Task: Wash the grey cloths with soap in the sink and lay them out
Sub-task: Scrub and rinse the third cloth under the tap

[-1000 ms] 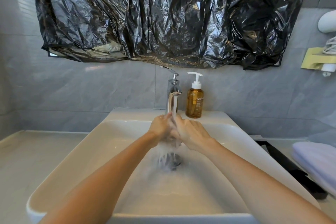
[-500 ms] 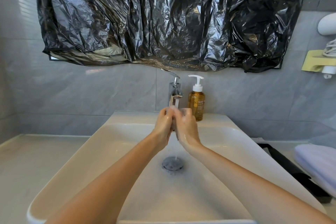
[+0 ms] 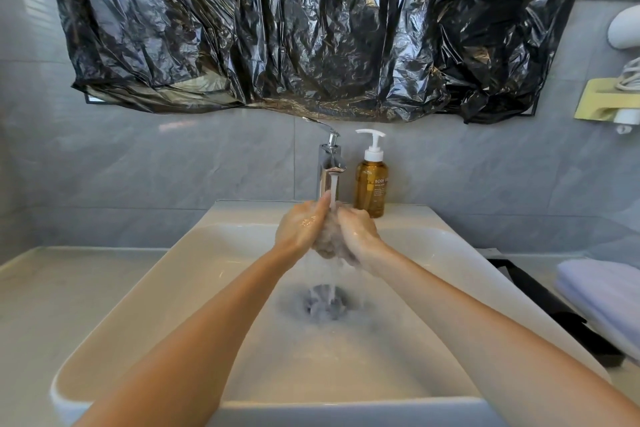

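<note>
From the head view, the left hand (image 3: 300, 229) and right hand (image 3: 361, 236) squeeze a wadded grey cloth (image 3: 330, 248) between them under the running tap (image 3: 329, 170), above the sink (image 3: 138, 305). Each grip curls round the cloth, with most fingers hidden behind it. Falling water blurs the drain (image 3: 325, 303). A pale towel (image 3: 606, 295) is cut off at the right edge. Half a second ago the hands were higher and the drain showed clearly.

Black plastic (image 3: 311, 28) hung on the wall (image 3: 138, 166), yellow holder (image 3: 602, 100) just right of it w/ a cord (image 3: 628, 78), lilac towel (image 3: 606, 295) below-right.
</note>
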`<action>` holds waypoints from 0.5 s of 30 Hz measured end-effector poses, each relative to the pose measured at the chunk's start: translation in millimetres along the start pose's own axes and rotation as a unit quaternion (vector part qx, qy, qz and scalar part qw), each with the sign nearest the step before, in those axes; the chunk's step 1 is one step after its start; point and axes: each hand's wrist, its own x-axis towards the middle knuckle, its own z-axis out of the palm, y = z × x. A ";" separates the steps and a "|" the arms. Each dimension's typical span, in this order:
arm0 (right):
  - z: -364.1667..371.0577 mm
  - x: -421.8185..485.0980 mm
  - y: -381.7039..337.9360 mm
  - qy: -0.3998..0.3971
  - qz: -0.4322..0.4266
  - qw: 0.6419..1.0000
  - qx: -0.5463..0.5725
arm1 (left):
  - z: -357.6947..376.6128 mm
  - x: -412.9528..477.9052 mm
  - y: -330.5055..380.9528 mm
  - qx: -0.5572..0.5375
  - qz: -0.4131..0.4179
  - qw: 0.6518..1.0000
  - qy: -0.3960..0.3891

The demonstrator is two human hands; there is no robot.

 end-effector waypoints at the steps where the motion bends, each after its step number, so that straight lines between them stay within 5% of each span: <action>1: -3.1 1.6 -1.8 -0.033 0.055 0.997 0.039 | -2.3 -1.1 2.6 0.008 0.009 1.000 -0.019; 5: -25.8 4.5 -5.9 -0.194 0.226 0.939 0.171 | -5.0 -6.5 8.5 0.061 0.061 0.994 -0.067; 8: -30.4 5.3 -5.6 -0.290 0.248 0.896 0.229 | -6.0 -2.6 7.8 0.120 0.151 0.979 -0.063; 10: -30.2 6.6 -8.6 -0.285 0.243 0.890 0.261 | -4.7 -0.1 8.7 0.105 0.154 0.981 -0.046; 12: -25.2 2.2 -12.0 -0.236 0.193 0.925 0.229 | -2.2 0.9 8.9 0.085 0.097 0.991 -0.021; 15: -0.9 -6.5 -2.7 -0.092 -0.001 0.996 0.009 | 1.7 0.3 5.3 0.034 0.009 0.999 0.012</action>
